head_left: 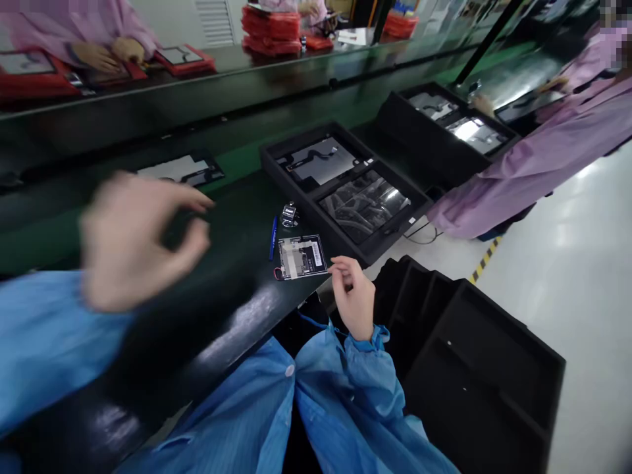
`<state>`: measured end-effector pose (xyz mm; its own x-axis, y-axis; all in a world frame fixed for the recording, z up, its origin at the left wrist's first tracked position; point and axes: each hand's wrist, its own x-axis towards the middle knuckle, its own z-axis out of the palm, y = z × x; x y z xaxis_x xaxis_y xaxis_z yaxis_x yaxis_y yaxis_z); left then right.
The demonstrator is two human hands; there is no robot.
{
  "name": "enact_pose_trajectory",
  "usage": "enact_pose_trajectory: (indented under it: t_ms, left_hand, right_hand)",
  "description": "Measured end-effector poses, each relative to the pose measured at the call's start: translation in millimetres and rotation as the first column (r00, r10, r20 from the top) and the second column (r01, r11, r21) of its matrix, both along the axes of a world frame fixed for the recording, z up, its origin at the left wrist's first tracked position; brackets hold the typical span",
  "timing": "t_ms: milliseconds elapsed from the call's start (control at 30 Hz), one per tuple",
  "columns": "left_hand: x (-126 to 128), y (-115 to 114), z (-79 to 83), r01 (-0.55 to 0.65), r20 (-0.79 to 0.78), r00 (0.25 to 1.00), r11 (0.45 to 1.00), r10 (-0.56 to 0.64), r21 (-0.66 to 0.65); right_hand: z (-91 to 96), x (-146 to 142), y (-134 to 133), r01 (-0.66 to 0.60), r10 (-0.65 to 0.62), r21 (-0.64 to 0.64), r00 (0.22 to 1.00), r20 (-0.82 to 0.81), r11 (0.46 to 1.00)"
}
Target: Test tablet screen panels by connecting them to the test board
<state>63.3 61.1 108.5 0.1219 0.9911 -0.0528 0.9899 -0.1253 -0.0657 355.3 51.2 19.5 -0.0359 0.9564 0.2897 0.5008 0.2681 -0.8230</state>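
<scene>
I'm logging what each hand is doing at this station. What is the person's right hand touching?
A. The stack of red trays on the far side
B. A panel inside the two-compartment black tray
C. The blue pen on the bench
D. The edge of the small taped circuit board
D: the right hand has its fingertips at the right edge of the small circuit board, which lies flat on the dark bench; the blue pen lies apart, untouched.

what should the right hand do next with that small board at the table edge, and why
Probably close the fingers on the small board and lift it. The right hand only touches its near corner with its fingertips, and the board lies flat at the table edge. The left hand is raised, blurred and empty, so it gives no support.
</scene>
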Motion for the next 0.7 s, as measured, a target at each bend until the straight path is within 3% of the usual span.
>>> enact_pose_trajectory:
  t_ms: [100, 167, 233, 300, 400, 500, 633, 700]
  left_hand:
    - [23.1, 12.6, -52.8, 0.052, 0.235, 0.971, 0.999, -0.052, 0.008]
    - [36.3, 28.2, -85.9, 0.028, 0.316, 0.949, 0.998, -0.010, -0.055]
    - [43.5, 41.7, -108.9, -0.022, 0.314, 0.948, 0.997, 0.047, -0.080]
    - [43.2, 49.6, -119.5, -0.041, 0.285, 0.957, 0.996, 0.062, -0.081]
    - [33.3, 49.8, -118.4, -0.063, 0.278, 0.956, 0.991, 0.095, -0.122]
    - [28.5, 34.1, -105.9, -0.072, 0.378, 0.919, 0.989, 0.117, -0.131]
    - [46.4, -5.5, -78.0, 0.103, 0.578, 0.809, 0.994, -0.105, 0.036]
    - [60.1, -16.7, -61.9, 0.206, 0.621, 0.748, 0.971, -0.235, 0.118]
  right_hand:
    - [-4.3, -13.6, 21.5, -0.117, 0.114, 0.016, 0.988, 0.105, 0.993]
    - [-11.4, -21.5, 36.8, -0.180, 0.172, 0.036, 0.972, 0.162, 0.983]
    - [-20.6, -25.6, 47.8, -0.229, 0.215, 0.054, 0.957, 0.195, 0.972]
    - [-29.0, -25.6, 52.3, -0.257, 0.244, 0.053, 0.953, 0.178, 0.965]
    - [-35.1, -23.3, 50.0, -0.215, 0.208, 0.051, 0.970, 0.123, 0.975]
    - [-33.0, -30.0, 43.6, -0.237, 0.213, 0.104, 0.955, 0.205, 0.966]
    - [-27.0, -53.3, 36.1, -0.450, 0.341, 0.176, 0.833, 0.436, 0.875]
    - [-24.9, -59.3, 33.4, -0.435, 0.313, 0.262, 0.862, 0.399, 0.862]
